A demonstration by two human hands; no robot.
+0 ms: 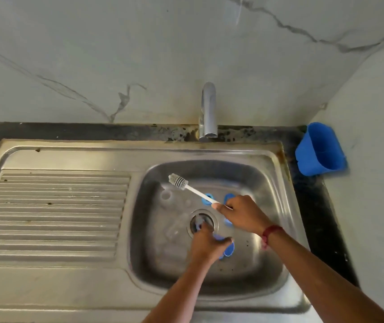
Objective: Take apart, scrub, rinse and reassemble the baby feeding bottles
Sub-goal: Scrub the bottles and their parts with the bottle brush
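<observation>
Your right hand (240, 213) grips the brush (181, 182) over the sink (267, 206), left hand (206, 243) curled round a blue part (229, 250) by the drain (204, 216)

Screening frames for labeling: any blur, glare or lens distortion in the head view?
Head view: wide-angle bend bows the sink rim; left hand gripping a blue bottle part is motion-smeared; right hand and bottle brush read sharper; sheen on the basin floor washes out the clear bottle pieces; faucet shows a bright highlight.
</observation>
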